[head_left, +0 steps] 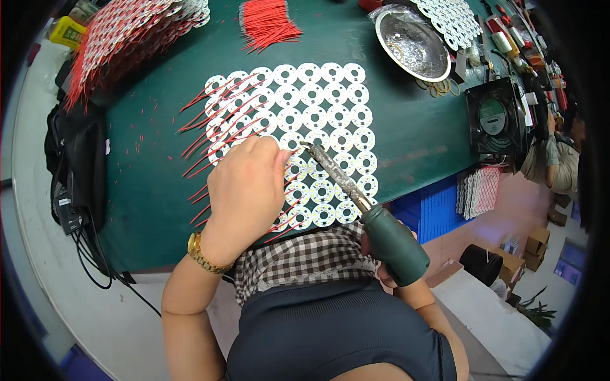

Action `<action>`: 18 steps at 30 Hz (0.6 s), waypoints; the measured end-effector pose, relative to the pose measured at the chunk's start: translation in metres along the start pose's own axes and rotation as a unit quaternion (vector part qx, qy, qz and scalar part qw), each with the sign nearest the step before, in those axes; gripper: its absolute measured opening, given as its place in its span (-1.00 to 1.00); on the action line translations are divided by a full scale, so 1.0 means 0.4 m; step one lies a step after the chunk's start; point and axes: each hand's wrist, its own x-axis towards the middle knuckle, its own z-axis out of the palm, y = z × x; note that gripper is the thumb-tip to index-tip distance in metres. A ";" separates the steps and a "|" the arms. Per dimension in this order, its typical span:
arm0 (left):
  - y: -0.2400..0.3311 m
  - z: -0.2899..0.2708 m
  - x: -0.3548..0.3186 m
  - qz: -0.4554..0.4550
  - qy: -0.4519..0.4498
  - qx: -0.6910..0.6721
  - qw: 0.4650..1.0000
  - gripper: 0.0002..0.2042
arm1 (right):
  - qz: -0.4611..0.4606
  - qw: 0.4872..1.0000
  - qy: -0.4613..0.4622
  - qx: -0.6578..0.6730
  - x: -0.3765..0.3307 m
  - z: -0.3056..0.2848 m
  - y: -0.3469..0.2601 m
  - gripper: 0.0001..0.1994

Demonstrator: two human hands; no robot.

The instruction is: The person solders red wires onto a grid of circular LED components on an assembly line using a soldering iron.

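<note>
A panel of round white LED circuit boards (315, 117) lies flat on the green table, joined in rows. Thin red wires (202, 130) run from the boards on its left side. My left hand (249, 184), with a gold watch (206, 255) on the wrist, rests over the panel, thumb and finger pinched on a short red wire (294, 152). In my right hand (385, 275) is a soldering iron (395, 244) with a dark green handle. Its tip meets the panel just right of the pinched wire; contact is hard to tell. The handle hides most of my right fingers.
Wired boards (127, 32) are stacked at the far left, near a bundle of red wires (267, 22). A metal bowl (413, 47) and a black fan (497, 117) stand on the right. A black bag (76, 165) hangs at the left edge. Another person (556, 155) sits far right.
</note>
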 end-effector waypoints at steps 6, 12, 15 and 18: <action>-0.005 0.002 -0.002 -0.004 0.010 -0.010 1.000 -0.79 | -0.033 0.996 0.004 -0.086 0.009 0.009 -0.012 -0.28; -0.003 0.007 -0.003 0.000 0.015 -0.005 1.000 -0.81 | -0.053 0.994 -0.020 -0.094 0.015 0.001 -0.021 -0.33; -0.003 0.006 -0.005 -0.003 0.012 -0.004 1.000 -0.81 | 0.002 0.999 -0.025 -0.047 0.019 0.004 -0.034 -0.33; -0.003 0.005 -0.006 -0.004 0.007 -0.003 1.000 -0.82 | 0.051 0.998 -0.021 -0.001 0.010 0.008 -0.034 -0.31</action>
